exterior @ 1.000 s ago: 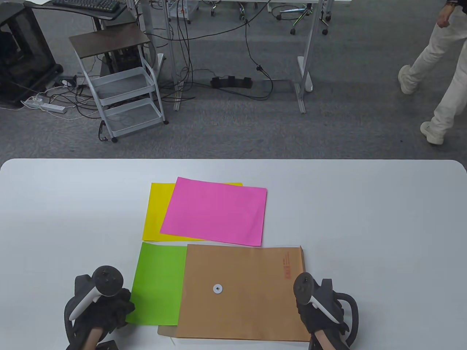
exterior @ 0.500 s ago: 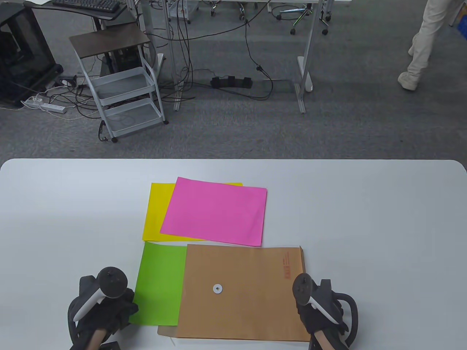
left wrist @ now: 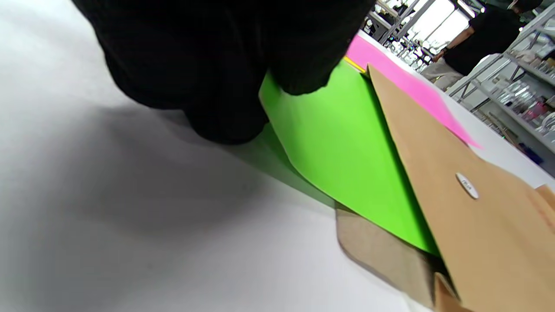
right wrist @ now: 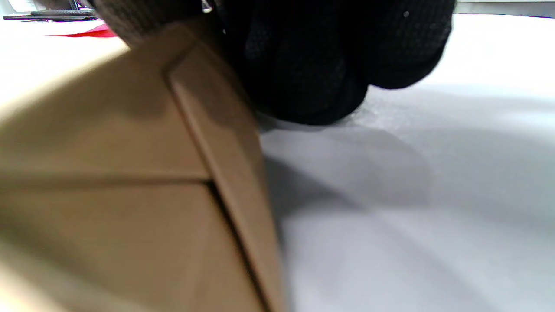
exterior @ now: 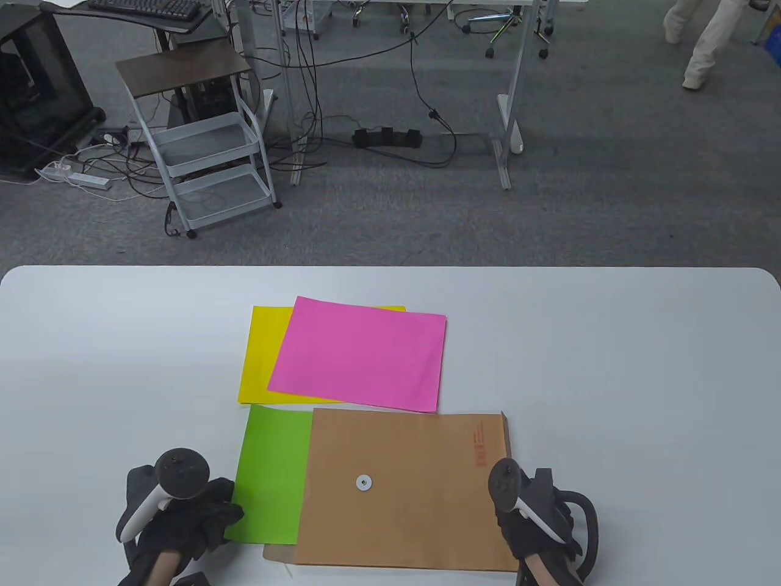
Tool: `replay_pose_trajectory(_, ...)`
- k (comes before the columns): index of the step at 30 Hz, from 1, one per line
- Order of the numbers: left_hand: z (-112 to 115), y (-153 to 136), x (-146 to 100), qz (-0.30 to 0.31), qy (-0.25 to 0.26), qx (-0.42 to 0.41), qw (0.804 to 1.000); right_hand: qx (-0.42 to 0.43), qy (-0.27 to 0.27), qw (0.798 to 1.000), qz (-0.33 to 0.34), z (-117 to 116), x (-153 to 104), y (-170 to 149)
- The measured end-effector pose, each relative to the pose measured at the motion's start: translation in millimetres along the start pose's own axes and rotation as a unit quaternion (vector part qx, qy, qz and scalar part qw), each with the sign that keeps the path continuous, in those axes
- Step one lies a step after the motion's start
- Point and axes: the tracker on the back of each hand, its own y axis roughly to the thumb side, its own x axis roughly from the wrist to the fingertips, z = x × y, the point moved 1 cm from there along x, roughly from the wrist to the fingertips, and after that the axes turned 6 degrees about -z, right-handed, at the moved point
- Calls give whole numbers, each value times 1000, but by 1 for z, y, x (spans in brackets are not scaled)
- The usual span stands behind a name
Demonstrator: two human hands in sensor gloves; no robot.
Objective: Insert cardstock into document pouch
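Since a second ago my left hand (exterior: 183, 522) has pushed the green card (exterior: 271, 476) deeper into the envelope (exterior: 403, 488); it pinches the card's edge, while my right hand (exterior: 537, 525) grips the closed end as an anchor.

Green cardstock (exterior: 271, 473), pink cardstock (exterior: 360, 354) and yellow cardstock (exterior: 256, 357) are seen; the document pouch (exterior: 403, 488) is brown with red print.

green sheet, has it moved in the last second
Yes. The green sheet has slid right, further into the brown pouch, which has stayed put; less green shows, pushed by the left hand.
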Motion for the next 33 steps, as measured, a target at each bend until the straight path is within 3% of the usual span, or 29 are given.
replay_pose_trajectory(14, -1, 5, -4, 25, 8, -20, 999, 2, 1, 1000, 0, 0, 0, 0)
replay_pose_trajectory(33, 12, 16, -5, 68, -35, -72, 994, -5, -2, 1000, 0, 0, 0, 1)
